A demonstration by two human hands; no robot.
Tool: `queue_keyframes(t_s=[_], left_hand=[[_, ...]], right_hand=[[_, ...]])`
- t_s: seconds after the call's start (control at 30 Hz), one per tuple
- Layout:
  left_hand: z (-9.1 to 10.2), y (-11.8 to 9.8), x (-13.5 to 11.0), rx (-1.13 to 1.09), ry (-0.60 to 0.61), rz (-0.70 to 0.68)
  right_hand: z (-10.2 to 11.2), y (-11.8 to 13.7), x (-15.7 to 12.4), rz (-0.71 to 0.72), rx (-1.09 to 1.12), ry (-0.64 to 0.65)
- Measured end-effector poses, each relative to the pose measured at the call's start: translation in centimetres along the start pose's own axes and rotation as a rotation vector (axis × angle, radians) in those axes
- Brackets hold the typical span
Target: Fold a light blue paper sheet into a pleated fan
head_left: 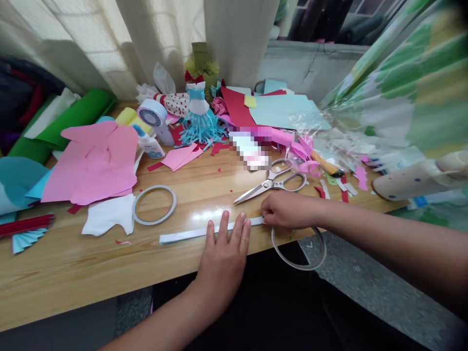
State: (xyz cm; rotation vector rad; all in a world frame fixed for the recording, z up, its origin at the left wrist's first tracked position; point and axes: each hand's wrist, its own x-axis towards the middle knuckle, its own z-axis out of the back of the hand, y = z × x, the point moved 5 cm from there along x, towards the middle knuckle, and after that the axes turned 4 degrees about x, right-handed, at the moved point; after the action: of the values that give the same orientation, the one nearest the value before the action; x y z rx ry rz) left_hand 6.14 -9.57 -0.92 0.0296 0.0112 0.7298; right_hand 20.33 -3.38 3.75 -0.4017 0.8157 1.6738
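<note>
Left hand: lay flat on the wooden table, fingers spread, released, pressing down.
Paper strip: ran along the table's front edge, under my left fingers, to my right hand.
Scissors: lay just behind my right hand.
Right hand: on the strip's right end; cannot tell if pinching.
Tape ring: overhung the edge below my right hand.
Risk: lifting my left palm could let the strip slide; a knock could drop the ring.

Wooden tabletop: cream curtain hangs beyond the far edge; grey concrete ledge lies beyond the far right; green-patterned fabric hangs right; speckled grey floor lies below.
</note>
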Motion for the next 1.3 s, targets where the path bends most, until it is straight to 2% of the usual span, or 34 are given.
queue_keyframes(t_s=[0.17,0.5,0.87,1.17,1.3], left_hand=[[0.1,-0.2,0.0,-0.001,0.02,-0.002],[0.4,-0.2,0.1,-0.005,0.023,0.008],[0.7,-0.2,0.0,0.017,0.003,-0.003],[0.3,-0.2,-0.4,0.017,0.01,0.005],[1.1,0.4,-0.4,-0.085,0.01,-0.003]], right_hand=[[0.1,0.3,-0.1,0.022,-0.058,0.023],[0.2,-0.3,0.7,-0.042,-0.116,-0.006],[0.1,-0.1,0.5,0.128,0.012,0.192],[-0.3,-0.2,0.9,0.141,0.004,0.121],[-0.2,-0.3,0.6,0.158,0.02,0.101]])
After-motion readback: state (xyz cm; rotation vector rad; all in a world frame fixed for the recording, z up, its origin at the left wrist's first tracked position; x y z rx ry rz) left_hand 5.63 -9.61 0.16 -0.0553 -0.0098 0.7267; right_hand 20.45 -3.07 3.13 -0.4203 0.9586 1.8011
